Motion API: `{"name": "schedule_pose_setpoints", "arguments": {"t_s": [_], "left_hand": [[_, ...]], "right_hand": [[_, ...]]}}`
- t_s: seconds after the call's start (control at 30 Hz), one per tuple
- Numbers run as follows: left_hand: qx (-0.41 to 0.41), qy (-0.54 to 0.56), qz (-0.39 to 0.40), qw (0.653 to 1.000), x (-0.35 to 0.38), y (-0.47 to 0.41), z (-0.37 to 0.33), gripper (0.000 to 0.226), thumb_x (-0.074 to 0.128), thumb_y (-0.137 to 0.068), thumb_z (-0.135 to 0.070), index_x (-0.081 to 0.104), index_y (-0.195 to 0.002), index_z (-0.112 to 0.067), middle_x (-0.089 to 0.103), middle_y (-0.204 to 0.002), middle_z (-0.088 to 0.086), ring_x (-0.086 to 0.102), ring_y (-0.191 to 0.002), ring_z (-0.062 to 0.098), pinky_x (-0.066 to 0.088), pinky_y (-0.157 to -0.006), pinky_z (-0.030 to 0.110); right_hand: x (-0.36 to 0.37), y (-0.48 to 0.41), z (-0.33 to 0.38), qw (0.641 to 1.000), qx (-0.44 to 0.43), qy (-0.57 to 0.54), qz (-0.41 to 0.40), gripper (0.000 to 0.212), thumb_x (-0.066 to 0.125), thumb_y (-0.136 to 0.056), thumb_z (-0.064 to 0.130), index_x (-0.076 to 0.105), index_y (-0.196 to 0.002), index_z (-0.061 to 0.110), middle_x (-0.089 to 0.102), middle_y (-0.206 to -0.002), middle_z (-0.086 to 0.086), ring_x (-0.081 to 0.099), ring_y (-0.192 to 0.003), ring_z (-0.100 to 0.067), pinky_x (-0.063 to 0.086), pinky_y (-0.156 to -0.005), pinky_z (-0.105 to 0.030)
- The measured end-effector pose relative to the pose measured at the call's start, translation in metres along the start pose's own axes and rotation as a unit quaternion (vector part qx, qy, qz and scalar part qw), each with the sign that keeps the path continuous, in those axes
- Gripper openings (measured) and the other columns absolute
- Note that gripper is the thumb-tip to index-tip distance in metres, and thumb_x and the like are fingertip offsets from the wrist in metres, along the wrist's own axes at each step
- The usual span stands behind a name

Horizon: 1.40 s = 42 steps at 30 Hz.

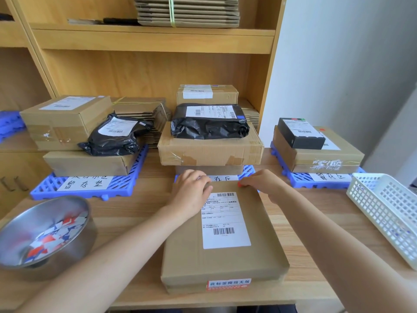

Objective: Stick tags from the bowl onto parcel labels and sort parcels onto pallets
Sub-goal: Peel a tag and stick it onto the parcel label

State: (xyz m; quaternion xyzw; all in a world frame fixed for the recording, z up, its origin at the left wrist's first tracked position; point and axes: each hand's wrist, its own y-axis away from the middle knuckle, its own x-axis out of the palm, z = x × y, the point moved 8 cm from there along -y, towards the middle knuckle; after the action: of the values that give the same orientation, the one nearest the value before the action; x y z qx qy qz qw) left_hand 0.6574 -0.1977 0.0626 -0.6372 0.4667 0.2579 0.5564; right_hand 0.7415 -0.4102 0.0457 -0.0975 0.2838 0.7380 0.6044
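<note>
A flat brown parcel (225, 258) with a white shipping label (224, 220) lies on the wooden table in front of me. My left hand (191, 190) rests on the parcel's far left corner, fingers curled beside the label's top edge. My right hand (262, 182) pinches a small red tag (240, 183) at the parcel's far edge, just above the label's top right corner. A steel bowl (45, 233) at the near left holds several red, blue and white tags. Three blue pallets, left (126, 184), middle (248, 171) and right (300, 179), carry stacked parcels.
A white plastic basket (383, 211) stands at the right edge of the table. Brown boxes and black bagged parcels are stacked on the pallets. Behind them a wooden shelf unit holds bundled flat cardboard (187, 10). A grey wall rises at the right.
</note>
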Motion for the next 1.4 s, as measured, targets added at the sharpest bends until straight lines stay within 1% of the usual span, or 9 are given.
{"name": "schedule_pose_setpoints", "arguments": {"t_s": [0.23, 0.43, 0.57, 0.7, 0.8, 0.93, 1.13, 1.27, 1.4], "left_hand": [[-0.005, 0.008, -0.008, 1.0, 0.001, 0.001, 0.002, 0.026, 0.06, -0.096, -0.033, 0.072, -0.114, -0.018, 0.065, -0.119, -0.008, 0.049, -0.118, 0.022, 0.041, -0.1, 0.038], [0.0, 0.005, -0.011, 1.0, 0.001, 0.002, 0.001, 0.024, 0.061, -0.096, -0.031, 0.073, -0.111, -0.016, 0.066, -0.117, -0.006, 0.049, -0.117, 0.023, 0.043, -0.099, 0.04], [-0.001, 0.003, -0.01, 1.0, 0.002, 0.002, 0.002, 0.024, 0.061, -0.096, -0.031, 0.073, -0.112, -0.017, 0.065, -0.117, -0.007, 0.048, -0.118, 0.022, 0.043, -0.099, 0.041], [-0.001, -0.001, -0.007, 1.0, 0.003, 0.001, 0.002, 0.026, 0.06, -0.097, -0.032, 0.071, -0.114, -0.017, 0.064, -0.119, -0.005, 0.048, -0.119, 0.023, 0.043, -0.1, 0.042], [-0.004, -0.006, -0.004, 1.0, 0.004, 0.001, 0.003, 0.027, 0.059, -0.097, -0.033, 0.07, -0.116, -0.017, 0.064, -0.12, -0.004, 0.048, -0.119, 0.024, 0.043, -0.101, 0.042], [-0.013, -0.017, 0.006, 1.0, 0.005, 0.001, 0.003, 0.031, 0.056, -0.098, -0.035, 0.068, -0.121, -0.018, 0.062, -0.123, -0.004, 0.047, -0.122, 0.024, 0.04, -0.103, 0.04], [-0.02, -0.025, 0.015, 0.999, 0.008, 0.002, 0.005, 0.034, 0.051, -0.1, -0.039, 0.065, -0.126, -0.021, 0.06, -0.126, -0.006, 0.043, -0.125, 0.021, 0.037, -0.107, 0.039], [-0.023, -0.026, 0.015, 0.999, 0.008, 0.001, 0.006, 0.034, 0.052, -0.1, -0.039, 0.066, -0.124, -0.02, 0.061, -0.125, -0.005, 0.044, -0.123, 0.023, 0.037, -0.106, 0.04], [-0.026, -0.028, 0.02, 0.999, 0.009, 0.002, 0.007, 0.034, 0.05, -0.101, -0.039, 0.065, -0.125, -0.021, 0.061, -0.125, -0.005, 0.044, -0.122, 0.022, 0.038, -0.106, 0.039]], "right_hand": [[0.003, 0.008, 0.021, 0.992, -0.05, 0.115, -0.005, 0.019, 0.069, -0.085, 0.015, 0.05, -0.083, 0.012, 0.042, -0.072, 0.0, 0.039, -0.066, -0.016, 0.029, -0.057, -0.028], [0.003, 0.014, 0.034, 0.96, -0.059, 0.273, -0.019, 0.024, 0.064, -0.088, 0.026, 0.061, -0.101, 0.006, 0.053, -0.085, -0.002, 0.053, -0.08, -0.02, 0.04, -0.074, -0.03], [-0.008, 0.014, 0.019, 0.975, -0.064, 0.211, -0.027, 0.045, 0.071, -0.089, 0.037, 0.06, -0.116, 0.001, 0.048, -0.078, 0.005, 0.046, -0.068, -0.009, 0.033, -0.056, -0.023], [-0.014, 0.01, -0.014, 0.993, -0.04, 0.079, -0.077, 0.037, 0.066, -0.092, 0.045, 0.052, -0.105, 0.013, 0.061, -0.099, -0.001, 0.054, -0.081, -0.015, 0.041, -0.067, -0.03], [-0.007, 0.009, -0.022, 0.994, -0.051, 0.03, -0.095, 0.048, 0.06, -0.088, 0.06, 0.055, -0.111, 0.018, 0.065, -0.113, -0.003, 0.062, -0.095, -0.018, 0.05, -0.078, -0.033], [0.008, 0.014, -0.013, 0.989, -0.06, 0.115, -0.065, 0.059, 0.057, -0.084, 0.071, 0.053, -0.116, 0.021, 0.059, -0.111, -0.001, 0.059, -0.107, -0.023, 0.049, -0.088, -0.036], [0.009, 0.01, -0.012, 0.985, -0.082, 0.129, -0.082, 0.043, 0.052, -0.091, 0.059, 0.061, -0.089, 0.016, 0.067, -0.094, -0.001, 0.063, -0.093, -0.024, 0.051, -0.086, -0.039], [0.008, 0.007, -0.014, 0.985, -0.082, 0.12, -0.091, 0.035, 0.045, -0.097, 0.045, 0.062, -0.085, 0.018, 0.067, -0.098, -0.008, 0.061, -0.096, -0.03, 0.048, -0.086, -0.04], [0.008, 0.011, -0.016, 0.982, -0.071, 0.14, -0.1, 0.047, 0.042, -0.086, 0.067, 0.057, -0.081, 0.023, 0.065, -0.098, -0.002, 0.059, -0.095, -0.027, 0.05, -0.089, -0.046]]}}
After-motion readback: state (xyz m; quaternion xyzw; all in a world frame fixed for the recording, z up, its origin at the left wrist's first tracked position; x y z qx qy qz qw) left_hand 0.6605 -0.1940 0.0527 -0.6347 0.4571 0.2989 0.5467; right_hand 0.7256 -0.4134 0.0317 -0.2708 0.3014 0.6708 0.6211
